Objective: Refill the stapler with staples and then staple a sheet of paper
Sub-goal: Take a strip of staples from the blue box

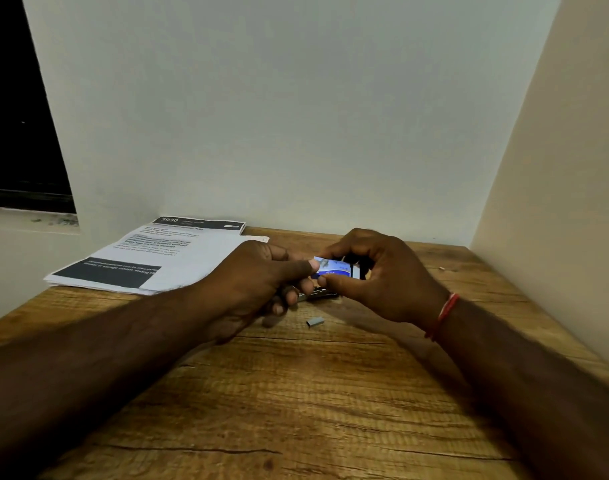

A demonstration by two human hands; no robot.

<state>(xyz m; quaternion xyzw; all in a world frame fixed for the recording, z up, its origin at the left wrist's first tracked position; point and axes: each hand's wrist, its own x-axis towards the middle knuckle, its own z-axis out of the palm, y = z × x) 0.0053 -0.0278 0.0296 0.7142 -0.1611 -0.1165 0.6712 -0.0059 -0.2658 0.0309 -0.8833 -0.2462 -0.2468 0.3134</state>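
Observation:
Both of my hands meet over the middle of the wooden table [296, 393]. My right hand [382, 275] pinches a small blue and white staple box [336, 268] between thumb and fingers. My left hand [261, 278] touches the box's left end with its thumb and fingertips. Just beneath the box lies a dark metal object [318, 294], probably the stapler, mostly hidden by my fingers. A short loose strip of staples [315, 321] rests on the table in front of my hands. Printed sheets of paper [150, 258] lie stacked at the back left.
A white wall rises right behind the table, and a cream wall closes off the right side. A dark window opening sits at the far left above a sill. A tiny scrap [441, 268] lies on the table to the right.

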